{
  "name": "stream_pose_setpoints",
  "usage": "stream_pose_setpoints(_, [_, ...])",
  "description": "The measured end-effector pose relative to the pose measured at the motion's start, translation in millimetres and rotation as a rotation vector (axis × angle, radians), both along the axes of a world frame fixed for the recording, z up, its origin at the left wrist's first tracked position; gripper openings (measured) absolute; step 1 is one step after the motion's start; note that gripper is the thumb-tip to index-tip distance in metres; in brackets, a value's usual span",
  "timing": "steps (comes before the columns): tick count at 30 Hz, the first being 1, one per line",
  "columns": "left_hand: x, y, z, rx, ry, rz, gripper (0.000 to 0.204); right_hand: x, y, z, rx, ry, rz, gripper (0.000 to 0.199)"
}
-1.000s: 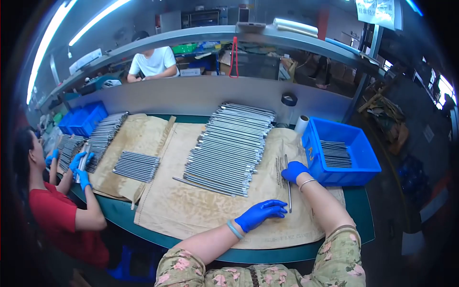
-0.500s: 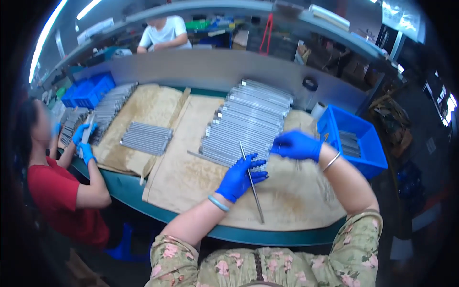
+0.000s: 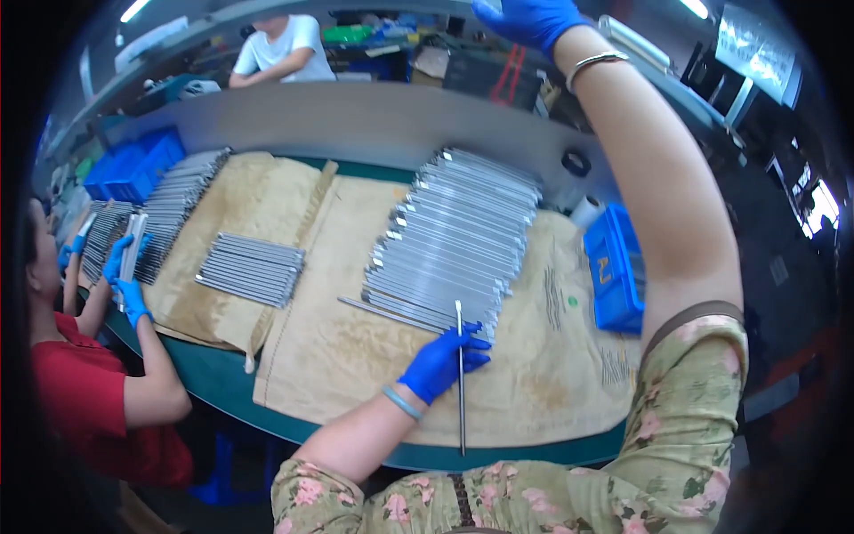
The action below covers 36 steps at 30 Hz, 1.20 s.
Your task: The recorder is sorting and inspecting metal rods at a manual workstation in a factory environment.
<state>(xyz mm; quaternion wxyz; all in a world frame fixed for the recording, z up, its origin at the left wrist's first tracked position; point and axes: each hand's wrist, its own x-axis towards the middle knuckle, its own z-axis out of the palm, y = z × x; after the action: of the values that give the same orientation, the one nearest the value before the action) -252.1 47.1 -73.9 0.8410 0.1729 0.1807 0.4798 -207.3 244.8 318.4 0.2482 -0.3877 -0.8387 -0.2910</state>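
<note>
Grasps a metal rod [image 3: 462, 400] in the left hand [image 3: 436, 365], just near of the rod pile [image 3: 454, 231] on the counter [image 3: 222, 383]. Holds the right hand [image 3: 532, 20] high, far side; cannot tell its grip.

On the dark green tabletop [image 3: 218, 392], a wide beige cloth [image 3: 356, 383] spans the centre of the frame, beside a stained beige cloth [image 3: 253, 196] at centre left. The large bank of silver metal rods [image 3: 454, 231] lies on the former, a smaller row of silver metal rods [image 3: 252, 269] on the latter. Before the bank, lower centre, the blue-gloved left hand [image 3: 436, 365] has a single slim metal rod [image 3: 462, 400]. A rectangular blue plastic bin [image 3: 614, 271] stands right; a flat grey panel [image 3: 356, 116] runs behind.
</note>
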Motion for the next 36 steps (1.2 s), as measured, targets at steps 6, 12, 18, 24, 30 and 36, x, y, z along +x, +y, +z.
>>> stream_pose_setpoints(6, [-18.1,-23.3,35.6,0.036,-0.041,-0.033,0.031,-35.4,65.8,34.7,0.689,0.071,-0.048,0.04])
stream_pose_setpoints(12, [-27.1,-18.3,45.5,-0.005,-0.055,-0.044,0.031,-46.1,52.8,66.3,-0.149,-0.034,-0.285,0.035])
stream_pose_setpoints(18, [-20.7,-10.0,36.0,-0.012,-0.053,-0.038,0.031,-35.9,52.2,60.5,-0.089,-0.007,-0.246,0.029])
stream_pose_setpoints(24, [-15.5,-12.1,43.8,0.006,-0.047,-0.04,0.031,-20.8,34.8,62.9,0.169,-0.056,-0.204,0.031])
stream_pose_setpoints(30, [-2.5,-24.5,49.6,-0.012,-0.032,-0.051,0.033,-30.6,57.6,58.8,0.058,0.151,0.048,0.057])
stream_pose_setpoints(36, [-8.8,-43.1,50.7,-0.014,-0.092,-0.12,0.033,-33.6,21.8,48.1,0.157,0.259,0.174,0.026])
